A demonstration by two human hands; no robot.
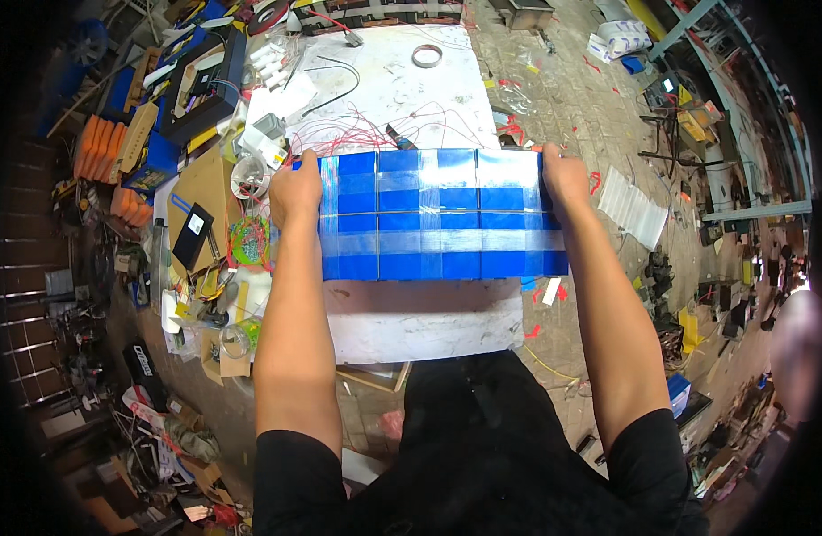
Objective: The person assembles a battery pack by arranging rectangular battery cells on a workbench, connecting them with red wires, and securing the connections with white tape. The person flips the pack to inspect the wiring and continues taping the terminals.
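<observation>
A long blue battery pack is held up level in front of me, over a white work surface. Clear tape runs across it in bands, and thin dark seams divide it into blocks. My left hand is closed around its left end, while my right hand grips the right end. The fingertips of both hands are partly hidden. Thin red wires spread over the white surface just beyond the pack's far edge; whether they join it I cannot tell.
A tape roll and a bent black cable lie farther back. On the left, a black box rests on cardboard beside a green mesh basket. White foam sheeting and red scraps litter the floor on the right.
</observation>
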